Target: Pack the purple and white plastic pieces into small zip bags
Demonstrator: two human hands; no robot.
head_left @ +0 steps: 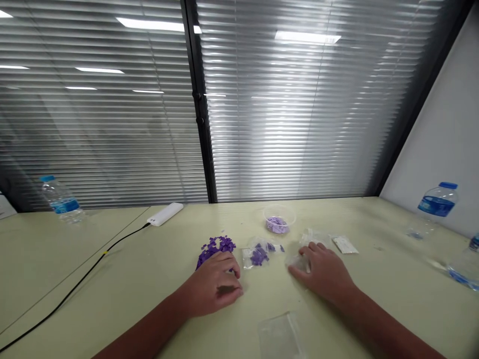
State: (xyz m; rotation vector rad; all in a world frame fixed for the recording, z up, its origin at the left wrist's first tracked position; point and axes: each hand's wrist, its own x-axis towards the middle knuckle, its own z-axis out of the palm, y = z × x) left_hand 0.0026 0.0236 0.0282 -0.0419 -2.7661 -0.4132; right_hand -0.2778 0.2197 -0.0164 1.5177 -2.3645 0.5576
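Note:
My left hand [219,286] is by the near edge of a pile of small purple flat pieces [220,244], partly covering it. Its thumb and index fingertip meet in a pinch; anything between them is too small to make out. My right hand [324,269] has its thumb and fingers closed around a crumpled clear plastic bag [302,263] on the table. Between the hands lies a small clear zip bag with purple pieces [259,255] in it. Closer to me is a flat clear zip bag [280,336].
A round clear tub [280,213] with pale purple bits stands behind the bags. A small white packet [345,245] lies right of it. On the left are a white power bank [165,214], its black cable [90,269] and a water bottle [63,199]. Another bottle [436,205] stands right.

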